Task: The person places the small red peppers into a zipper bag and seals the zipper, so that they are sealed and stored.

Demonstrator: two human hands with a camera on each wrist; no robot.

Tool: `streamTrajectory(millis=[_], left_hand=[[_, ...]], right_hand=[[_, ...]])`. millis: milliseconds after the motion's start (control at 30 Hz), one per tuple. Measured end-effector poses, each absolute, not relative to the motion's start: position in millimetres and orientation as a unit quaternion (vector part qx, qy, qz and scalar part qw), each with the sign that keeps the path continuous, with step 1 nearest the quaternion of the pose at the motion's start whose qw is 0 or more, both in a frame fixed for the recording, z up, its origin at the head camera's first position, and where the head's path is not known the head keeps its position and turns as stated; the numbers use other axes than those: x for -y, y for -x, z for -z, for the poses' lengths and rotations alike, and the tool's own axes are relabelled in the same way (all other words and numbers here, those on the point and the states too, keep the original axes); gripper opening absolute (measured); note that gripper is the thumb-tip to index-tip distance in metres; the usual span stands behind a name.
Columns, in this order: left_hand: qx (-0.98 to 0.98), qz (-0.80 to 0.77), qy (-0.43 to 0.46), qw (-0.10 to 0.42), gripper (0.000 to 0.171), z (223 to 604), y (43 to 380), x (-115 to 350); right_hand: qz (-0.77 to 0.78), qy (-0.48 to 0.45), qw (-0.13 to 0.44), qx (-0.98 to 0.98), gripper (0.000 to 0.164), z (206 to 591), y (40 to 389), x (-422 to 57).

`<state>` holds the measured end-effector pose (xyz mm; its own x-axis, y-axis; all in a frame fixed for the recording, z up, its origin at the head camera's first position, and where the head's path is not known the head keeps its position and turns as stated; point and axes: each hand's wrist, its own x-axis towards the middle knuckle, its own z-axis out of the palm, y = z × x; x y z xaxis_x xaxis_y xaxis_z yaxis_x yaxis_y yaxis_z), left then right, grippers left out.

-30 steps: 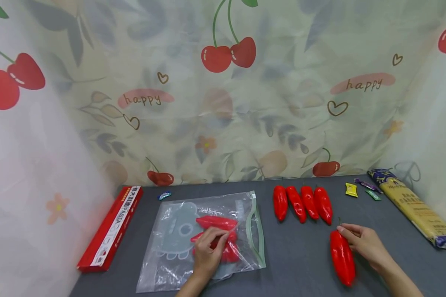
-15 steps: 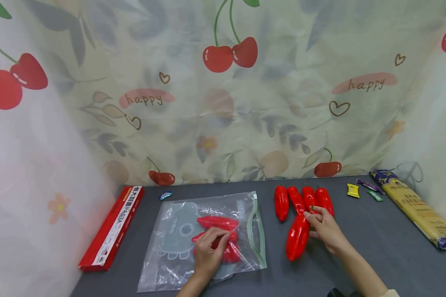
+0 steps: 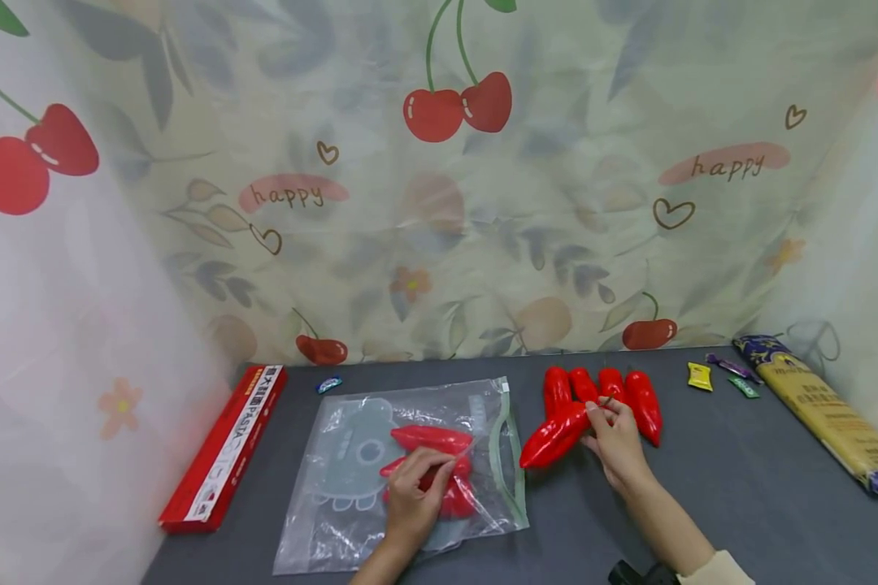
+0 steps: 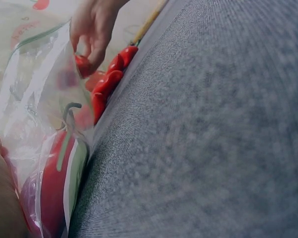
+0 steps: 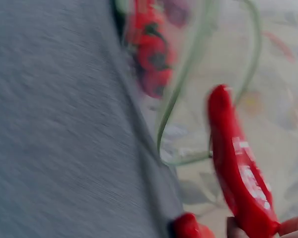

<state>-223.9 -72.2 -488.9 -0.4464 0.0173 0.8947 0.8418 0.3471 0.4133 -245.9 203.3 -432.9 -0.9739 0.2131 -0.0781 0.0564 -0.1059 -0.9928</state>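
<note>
A clear zip bag (image 3: 322, 540) with a pale green zip edge lies on the dark table, its mouth facing right. Several red chili peppers (image 3: 432, 439) show through its film. My left hand (image 3: 412, 496) pinches the bag's upper film over them, and the mouth stands parted in the right wrist view. My right hand (image 3: 618, 447) holds another red chili pepper (image 5: 241, 168) by its stem end, tip pointing left toward the mouth. Behind that hand, several more chili peppers (image 3: 642, 406) lie in a row, partly covered by it and the held pepper.
A red pasta box (image 3: 223, 451) lies at the left, with a small blue wrapped candy (image 3: 328, 384) near it. At the right are a yellow candy (image 3: 699, 376), a purple candy (image 3: 732, 368), a green candy (image 3: 744, 387) and a long yellow packet (image 3: 823, 410). A patterned curtain (image 3: 556, 203) closes off the back.
My right hand has carried the chili pepper leftward from the table's right side to near the bag's mouth, and its tip has swung to the left. The left hand keeps its pinch.
</note>
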Motion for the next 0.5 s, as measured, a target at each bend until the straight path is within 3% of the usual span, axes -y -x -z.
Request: streamTrajectory(millis=[200,500], left_hand=[[0.7,0.479,0.302,0.436,0.014,490.3,224.3,73.7],[0.7,0.477,0.305,0.435,0.015,490.7,224.8,71.7]], right_hand=[[-0.766,0.117,0.083,0.627,0.032,435.2,247.0,-195.8],[-0.719,0.073,0.039,0.69,0.041,452.5,241.8,-176.8]])
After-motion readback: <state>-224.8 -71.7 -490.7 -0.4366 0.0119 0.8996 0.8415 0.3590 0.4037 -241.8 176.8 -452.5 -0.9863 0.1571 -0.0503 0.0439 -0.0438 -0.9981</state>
